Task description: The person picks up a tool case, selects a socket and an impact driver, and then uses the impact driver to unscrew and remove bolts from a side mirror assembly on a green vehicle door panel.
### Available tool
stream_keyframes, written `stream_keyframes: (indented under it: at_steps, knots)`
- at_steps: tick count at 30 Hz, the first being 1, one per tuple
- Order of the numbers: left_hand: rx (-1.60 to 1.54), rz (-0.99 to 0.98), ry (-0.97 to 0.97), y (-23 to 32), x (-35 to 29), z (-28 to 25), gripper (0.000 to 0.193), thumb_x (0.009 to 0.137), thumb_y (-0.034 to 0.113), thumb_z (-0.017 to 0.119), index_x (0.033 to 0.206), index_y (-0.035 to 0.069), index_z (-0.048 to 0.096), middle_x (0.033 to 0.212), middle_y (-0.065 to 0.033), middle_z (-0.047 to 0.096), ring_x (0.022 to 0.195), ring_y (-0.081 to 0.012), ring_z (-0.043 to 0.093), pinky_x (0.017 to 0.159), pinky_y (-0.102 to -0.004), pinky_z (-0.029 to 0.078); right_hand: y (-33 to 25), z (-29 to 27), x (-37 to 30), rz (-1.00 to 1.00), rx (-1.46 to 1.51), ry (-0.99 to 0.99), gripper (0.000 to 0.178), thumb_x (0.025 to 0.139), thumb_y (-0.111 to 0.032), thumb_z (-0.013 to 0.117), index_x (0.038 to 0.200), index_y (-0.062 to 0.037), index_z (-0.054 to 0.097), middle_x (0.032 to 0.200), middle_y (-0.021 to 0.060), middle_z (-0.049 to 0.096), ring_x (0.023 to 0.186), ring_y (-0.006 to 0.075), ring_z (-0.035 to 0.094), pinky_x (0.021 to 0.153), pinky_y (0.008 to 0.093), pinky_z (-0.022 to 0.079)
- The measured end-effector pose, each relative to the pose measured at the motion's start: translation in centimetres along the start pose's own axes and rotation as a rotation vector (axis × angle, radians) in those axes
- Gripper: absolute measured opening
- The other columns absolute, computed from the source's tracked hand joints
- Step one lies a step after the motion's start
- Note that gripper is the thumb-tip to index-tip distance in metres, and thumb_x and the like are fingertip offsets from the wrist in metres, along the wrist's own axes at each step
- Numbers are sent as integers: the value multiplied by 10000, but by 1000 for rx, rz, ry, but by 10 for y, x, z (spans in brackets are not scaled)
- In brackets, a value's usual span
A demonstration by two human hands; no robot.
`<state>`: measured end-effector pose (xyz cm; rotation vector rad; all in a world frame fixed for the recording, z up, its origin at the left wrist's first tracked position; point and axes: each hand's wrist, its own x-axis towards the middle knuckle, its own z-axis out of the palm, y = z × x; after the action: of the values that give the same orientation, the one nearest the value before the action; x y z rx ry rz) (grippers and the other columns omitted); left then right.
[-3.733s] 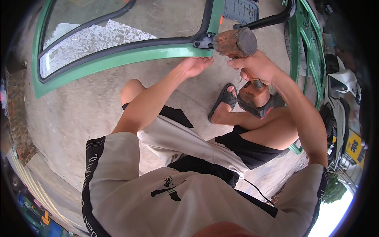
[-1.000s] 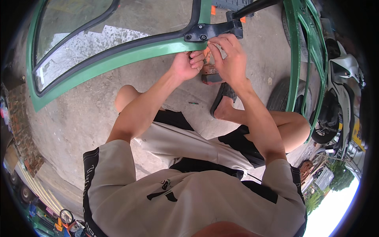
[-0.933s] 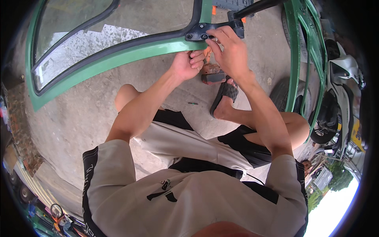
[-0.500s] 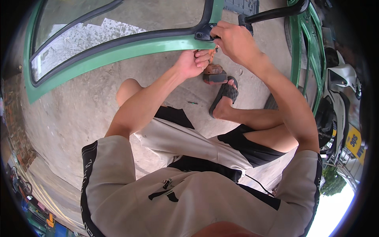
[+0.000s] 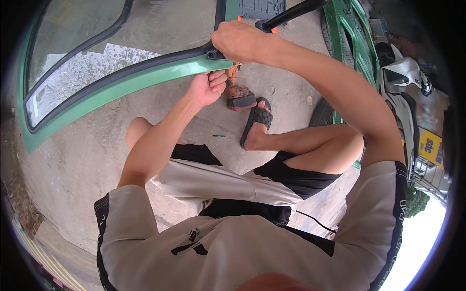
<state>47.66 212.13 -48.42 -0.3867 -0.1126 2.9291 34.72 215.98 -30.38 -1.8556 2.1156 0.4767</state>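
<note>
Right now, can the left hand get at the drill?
Probably yes: nothing shows between the left hand and the drill on the floor, though the frame seems to hide its top.

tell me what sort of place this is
Probably a vehicle repair workshop or yard, judging by the green windowed frame under the person's hands, the orange cordless power tool and the dark tyres.
</note>
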Motion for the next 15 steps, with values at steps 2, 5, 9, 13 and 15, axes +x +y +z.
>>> stream_keyframes:
  at_steps: [2, 5, 9, 13, 15]
  knots:
    - [-9, 0, 5, -2, 1, 3, 237, 1030, 190, 436, 808, 109, 423, 648, 34, 320, 524, -84, 311, 437, -238, 278, 5, 2, 3, 9, 50, -55, 83, 743, 22, 638, 757, 67, 706, 760, 270, 682, 761, 414, 709, 699, 466, 580]
    - [-42, -1, 20, -6, 5, -1, 235, 1023, 194, 454, 807, 107, 421, 648, 29, 319, 522, -89, 314, 430, -241, 277, -6, -3, -7, 68, 118, 40, 105, 724, 6, 641, 768, 71, 712, 748, 272, 679, 749, 410, 713, 687, 453, 584]
    - [-71, -2, 29, -2, 5, -4, 237, 1015, 193, 468, 802, 105, 418, 646, 26, 317, 514, -95, 310, 417, -247, 276, -17, -10, -4, 197, 129, -7, 139, 691, -37, 672, 788, 36, 739, 749, 241, 694, 765, 391, 723, 699, 440, 585]
    - [-73, -15, 49, -5, 7, -4, 247, 1015, 199, 465, 793, 101, 418, 648, 23, 321, 510, -99, 308, 412, -250, 278, -12, -2, -8, 142, 72, 30, 156, 707, -114, 685, 810, -27, 765, 813, 177, 729, 792, 334, 738, 669, 401, 583]
    - [-86, 11, 67, -1, 4, -4, 242, 1018, 203, 461, 804, 95, 427, 649, 20, 325, 513, -103, 313, 414, -249, 283, -14, 4, 1, 103, 21, 44, 157, 701, -115, 686, 808, -29, 764, 804, 177, 726, 783, 335, 736, 656, 409, 581]
